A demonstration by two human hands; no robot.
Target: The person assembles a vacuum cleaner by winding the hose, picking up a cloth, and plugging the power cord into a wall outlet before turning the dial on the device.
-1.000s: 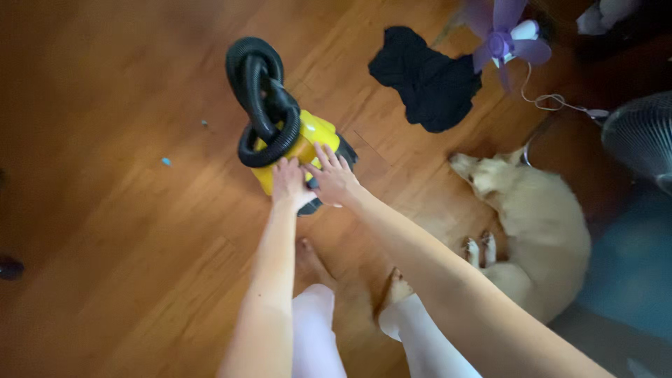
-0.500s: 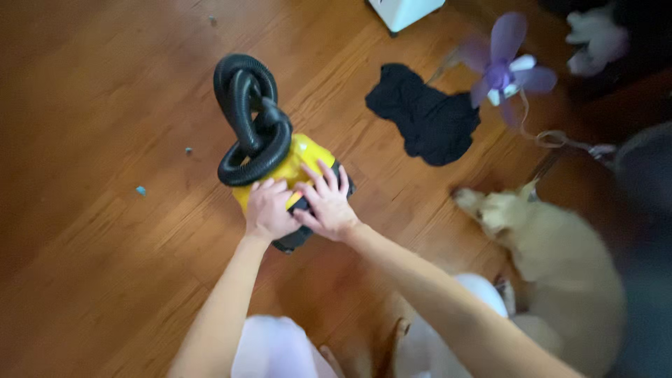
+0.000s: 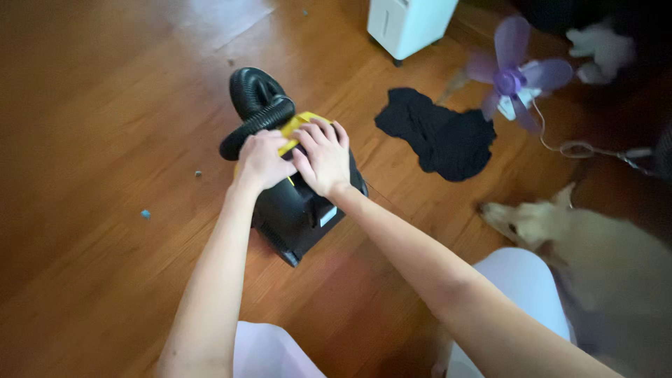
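Both hands have slid up the yellow-and-black vacuum [image 3: 301, 203] since a moment ago: left hand [image 3: 262, 159] seemingly clenched near the black hose [image 3: 255, 115], right hand [image 3: 323, 157] pressing flat, its grip released.

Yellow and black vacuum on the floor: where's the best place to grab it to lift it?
Grip the top of the vacuum from above, where the left hand and right hand rest. The looped black hose would likely flex.
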